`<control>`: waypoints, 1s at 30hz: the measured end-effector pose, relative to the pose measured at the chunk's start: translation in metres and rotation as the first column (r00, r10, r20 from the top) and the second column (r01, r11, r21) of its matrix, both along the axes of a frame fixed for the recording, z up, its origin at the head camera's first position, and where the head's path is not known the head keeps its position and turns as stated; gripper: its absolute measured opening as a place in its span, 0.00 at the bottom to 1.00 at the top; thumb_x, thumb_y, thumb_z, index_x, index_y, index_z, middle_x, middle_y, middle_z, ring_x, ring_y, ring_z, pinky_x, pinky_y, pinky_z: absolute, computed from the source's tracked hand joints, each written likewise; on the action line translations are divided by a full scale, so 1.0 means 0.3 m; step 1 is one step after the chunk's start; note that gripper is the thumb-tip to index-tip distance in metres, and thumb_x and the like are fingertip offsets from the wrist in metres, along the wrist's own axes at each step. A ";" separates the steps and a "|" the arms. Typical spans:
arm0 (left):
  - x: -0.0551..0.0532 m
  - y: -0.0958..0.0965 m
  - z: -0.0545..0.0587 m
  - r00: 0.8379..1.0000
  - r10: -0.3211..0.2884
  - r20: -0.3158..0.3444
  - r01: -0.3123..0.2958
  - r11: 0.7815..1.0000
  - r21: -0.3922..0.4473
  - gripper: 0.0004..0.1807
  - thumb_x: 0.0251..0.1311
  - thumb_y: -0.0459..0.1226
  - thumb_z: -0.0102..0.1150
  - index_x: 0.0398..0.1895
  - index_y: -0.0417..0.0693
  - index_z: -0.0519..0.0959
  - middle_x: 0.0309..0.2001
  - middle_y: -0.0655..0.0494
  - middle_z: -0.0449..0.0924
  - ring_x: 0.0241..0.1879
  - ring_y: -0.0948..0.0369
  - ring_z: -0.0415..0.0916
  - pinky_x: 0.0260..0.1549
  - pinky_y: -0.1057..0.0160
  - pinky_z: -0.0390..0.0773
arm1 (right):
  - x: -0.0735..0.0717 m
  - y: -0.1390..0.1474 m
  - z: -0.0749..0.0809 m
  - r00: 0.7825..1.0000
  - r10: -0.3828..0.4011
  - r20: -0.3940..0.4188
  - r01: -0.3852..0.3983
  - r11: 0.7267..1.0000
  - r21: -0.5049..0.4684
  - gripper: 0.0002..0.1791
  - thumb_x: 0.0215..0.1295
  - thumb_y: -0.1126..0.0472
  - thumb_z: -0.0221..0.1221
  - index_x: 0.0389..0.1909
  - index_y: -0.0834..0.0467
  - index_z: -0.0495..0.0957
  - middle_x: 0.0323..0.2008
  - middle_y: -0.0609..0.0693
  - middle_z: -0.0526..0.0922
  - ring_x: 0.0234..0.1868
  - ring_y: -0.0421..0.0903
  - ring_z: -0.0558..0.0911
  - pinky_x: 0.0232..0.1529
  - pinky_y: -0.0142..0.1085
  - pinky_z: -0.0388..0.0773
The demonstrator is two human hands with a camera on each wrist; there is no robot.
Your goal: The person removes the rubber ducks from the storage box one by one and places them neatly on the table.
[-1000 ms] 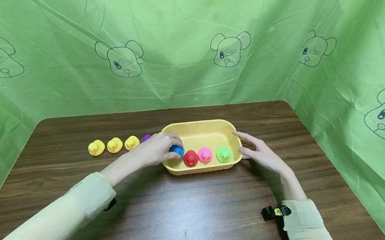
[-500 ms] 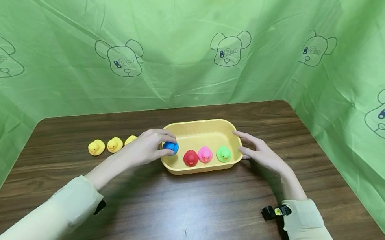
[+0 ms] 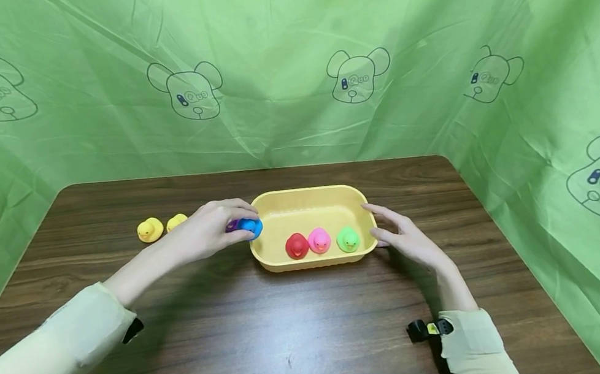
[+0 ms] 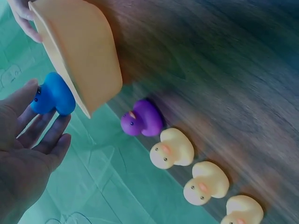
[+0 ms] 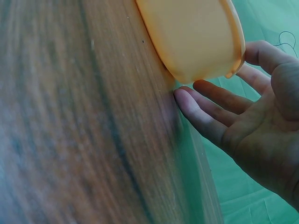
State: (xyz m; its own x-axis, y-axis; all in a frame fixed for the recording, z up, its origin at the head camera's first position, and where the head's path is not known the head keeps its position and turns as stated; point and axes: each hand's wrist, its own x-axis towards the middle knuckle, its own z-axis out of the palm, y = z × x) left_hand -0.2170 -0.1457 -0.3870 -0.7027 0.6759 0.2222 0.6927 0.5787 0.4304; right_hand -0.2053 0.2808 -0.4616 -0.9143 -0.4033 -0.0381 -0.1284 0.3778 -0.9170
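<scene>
My left hand [image 3: 210, 228] pinches a blue rubber duck [image 4: 55, 95] between thumb and fingers, just outside the left rim of a yellow plastic basin [image 3: 317, 263]. Below the held duck, a purple rubber duck [image 4: 145, 118] stands on the table, mostly covered by the hand in the head view. At the basin's other end, my right hand [image 3: 408, 239] rests its loosely extended fingers against the wall and rim. Inside the basin sit a red duck [image 3: 297, 246], a pink duck [image 3: 320, 241] and a green duck [image 3: 348, 240], along the near side.
Three yellow ducks stand in a row left of the purple one: a near one [image 4: 172, 148], a middle one [image 4: 206, 183] and an end one [image 4: 244, 212]. The dark wooden table [image 3: 284, 343] is bordered by green curtains [image 3: 283, 133] at its back and sides.
My left hand has carried the blue duck leftward, out of the basin and past its left rim, toward the purple duck. The right hand and the basin stay put.
</scene>
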 end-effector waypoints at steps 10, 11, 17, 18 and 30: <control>0.017 -0.049 -0.014 0.997 0.045 0.058 -0.045 0.999 -0.005 0.17 0.62 0.39 0.72 0.53 0.44 0.87 0.54 0.52 0.85 0.50 0.57 0.84 0.51 0.53 0.86 | 0.000 0.000 -0.002 1.000 -0.001 -0.005 0.001 1.000 0.001 0.32 0.78 0.58 0.56 0.79 0.50 0.60 0.74 0.65 0.67 0.67 0.65 0.76 0.51 0.30 0.86; 0.019 -0.052 -0.017 0.997 0.049 0.063 -0.049 0.999 -0.008 0.17 0.62 0.39 0.72 0.53 0.44 0.86 0.54 0.52 0.85 0.51 0.57 0.84 0.52 0.53 0.86 | -0.001 0.000 -0.003 1.000 0.000 -0.007 0.000 1.000 0.001 0.32 0.78 0.58 0.56 0.79 0.50 0.60 0.74 0.66 0.67 0.67 0.65 0.76 0.51 0.31 0.86; 0.025 -0.074 -0.045 0.996 0.071 0.055 -0.070 0.997 -0.021 0.16 0.61 0.38 0.72 0.51 0.43 0.87 0.52 0.53 0.84 0.50 0.57 0.84 0.52 0.53 0.86 | -0.003 -0.001 -0.005 1.000 -0.001 -0.013 0.001 1.000 0.010 0.32 0.78 0.58 0.56 0.79 0.49 0.61 0.73 0.66 0.69 0.65 0.64 0.77 0.51 0.31 0.86; 0.025 -0.077 -0.050 0.996 0.071 0.049 -0.070 0.997 -0.021 0.16 0.61 0.38 0.73 0.51 0.43 0.87 0.52 0.54 0.84 0.50 0.57 0.84 0.52 0.54 0.86 | -0.003 -0.002 -0.004 1.000 -0.002 -0.014 0.002 1.000 0.012 0.32 0.78 0.58 0.56 0.79 0.49 0.61 0.72 0.66 0.69 0.65 0.64 0.77 0.51 0.32 0.86; 0.021 -0.100 -0.108 0.997 0.072 0.031 -0.070 0.995 -0.067 0.17 0.61 0.39 0.72 0.51 0.42 0.87 0.55 0.48 0.85 0.56 0.49 0.82 0.58 0.45 0.82 | -0.002 -0.003 -0.001 1.000 -0.009 -0.013 0.009 1.000 0.019 0.32 0.78 0.58 0.56 0.79 0.50 0.61 0.73 0.66 0.69 0.65 0.64 0.77 0.51 0.32 0.86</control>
State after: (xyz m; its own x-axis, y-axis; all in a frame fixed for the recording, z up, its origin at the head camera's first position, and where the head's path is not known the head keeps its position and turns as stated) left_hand -0.2108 -0.1759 -0.4195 -0.7557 0.6364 0.1548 0.6349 0.6536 0.4120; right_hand -0.2061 0.2800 -0.4619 -0.9182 -0.3946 -0.0337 -0.1371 0.3965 -0.9077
